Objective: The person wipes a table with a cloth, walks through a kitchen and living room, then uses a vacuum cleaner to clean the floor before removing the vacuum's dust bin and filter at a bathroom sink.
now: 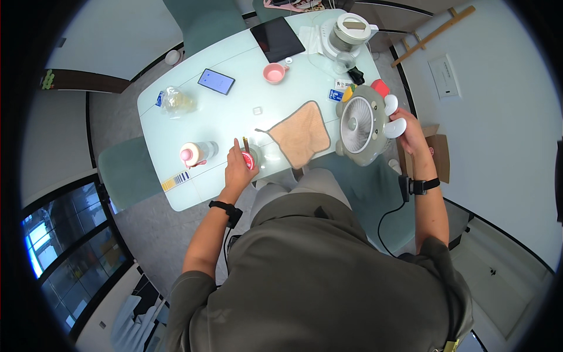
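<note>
At the table's near edge, my left hand (238, 170) is closed round the left side of a small clear cup (257, 154). Thin brown sticks rise from that cup, and a round red-and-white piece (248, 161) shows by my fingers. Over at the right edge, my right hand (413, 135) grips a grey-green desk fan (358, 124) with white ear-like parts, from its right side; some of my fingers are hidden behind it. Between the two hands lies a peach cloth (300, 135) with a grey border and hanging loop.
On the white table (217, 123) are a phone (216, 81), a bagged item (177, 102), a bottle with a pink top (196, 154), a pink cup (274, 73), a black tablet (277, 39) and a kettle (349, 32). Green chairs (130, 170) stand around it.
</note>
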### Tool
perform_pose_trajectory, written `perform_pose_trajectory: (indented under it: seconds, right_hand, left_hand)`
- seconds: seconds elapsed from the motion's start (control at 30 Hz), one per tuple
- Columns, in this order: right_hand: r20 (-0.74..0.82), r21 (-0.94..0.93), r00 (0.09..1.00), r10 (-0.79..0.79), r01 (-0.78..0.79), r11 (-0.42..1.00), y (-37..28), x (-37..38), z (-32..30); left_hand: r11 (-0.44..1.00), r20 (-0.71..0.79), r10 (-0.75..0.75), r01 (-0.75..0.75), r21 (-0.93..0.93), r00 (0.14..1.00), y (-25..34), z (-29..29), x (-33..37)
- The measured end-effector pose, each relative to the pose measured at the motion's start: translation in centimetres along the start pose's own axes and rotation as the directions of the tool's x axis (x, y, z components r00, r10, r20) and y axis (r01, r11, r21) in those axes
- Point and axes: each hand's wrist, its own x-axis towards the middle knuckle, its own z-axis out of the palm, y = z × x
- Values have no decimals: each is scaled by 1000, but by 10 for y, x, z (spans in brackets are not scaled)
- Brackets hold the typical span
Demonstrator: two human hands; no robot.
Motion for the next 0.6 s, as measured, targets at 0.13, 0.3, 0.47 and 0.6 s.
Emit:
perform_pose_trajectory:
  seconds: [0.13, 0.3, 0.47, 0.6]
  right_hand:
    - [-74, -10, 997, 15, -16, 1000, 20, 6, 0]
    - [-127, 31, 992, -15, 20, 999, 34, 21, 7]
    - [-141, -42, 986, -93, 88, 995, 35, 53, 6]
    - [-142, -32, 980, -139, 136, 990, 25, 73, 19]
  left_hand:
    - [1000, -11, 9, -9, 22, 1000, -1, 2, 0]
    - [1000, -22, 22, -22, 11, 1000, 1, 0, -1]
    - [1000, 1, 13, -13, 7, 1000, 1, -1, 1]
    - [1000, -17, 26, -26, 8, 1000, -1, -1, -2]
